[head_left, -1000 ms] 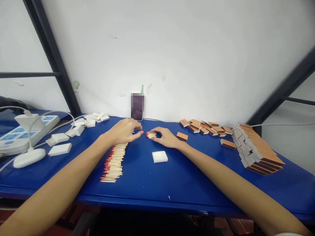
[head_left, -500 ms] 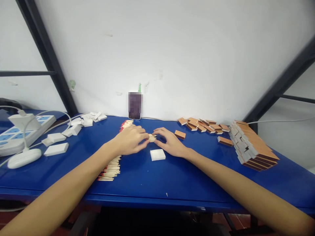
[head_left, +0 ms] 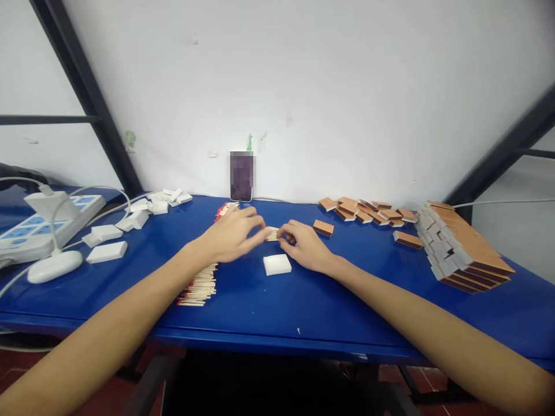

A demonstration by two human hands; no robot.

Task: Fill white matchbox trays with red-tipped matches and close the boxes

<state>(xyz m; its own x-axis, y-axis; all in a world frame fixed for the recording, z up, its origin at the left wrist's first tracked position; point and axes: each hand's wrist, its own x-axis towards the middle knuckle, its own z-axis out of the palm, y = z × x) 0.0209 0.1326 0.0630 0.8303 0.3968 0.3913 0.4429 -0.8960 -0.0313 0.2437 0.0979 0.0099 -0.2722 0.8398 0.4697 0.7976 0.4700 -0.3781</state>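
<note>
Between my two hands a small bundle of matches [head_left: 272, 234] lies crosswise, low over the table. My left hand [head_left: 234, 234] has its thumb and forefinger drawn together at the bundle's left end, where red heads show. At the right end, the curled fingers and thumb of my right hand [head_left: 306, 245] pinch the matches, and their tips partly cover them. Just in front of the hands sits a white matchbox tray [head_left: 277, 264]. A long row of loose matches [head_left: 202, 286] runs under my left wrist, its middle hidden.
White trays [head_left: 108, 252] are scattered at the left beside a power strip [head_left: 52, 225] with cables. Orange matchboxes [head_left: 364, 211] lie in a heap at the back right, near a stacked block of matchbox sleeves [head_left: 472, 248]. A phone [head_left: 241, 179] leans on the wall.
My right fingers have curled in more tightly on the matches' right end. The left thumb and forefinger have shifted slightly at the other end. The camera view has tilted down a little.
</note>
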